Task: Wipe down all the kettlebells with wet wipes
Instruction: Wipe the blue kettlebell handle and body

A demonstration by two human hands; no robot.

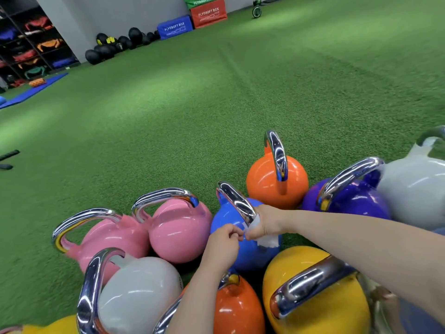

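Right hand (266, 222) seemingly around chrome handle (237, 203)

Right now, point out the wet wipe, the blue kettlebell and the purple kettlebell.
wet wipe (268, 241): head view, on the white bunch hanging below the right fist.
blue kettlebell (250, 255): head view, on its blue body.
purple kettlebell (356, 198): head view, on its purple body below the chrome handle.

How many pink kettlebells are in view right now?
2: one pink kettlebell just left of the blue kettlebell, another touching its left side. Others may sit outside the frame.
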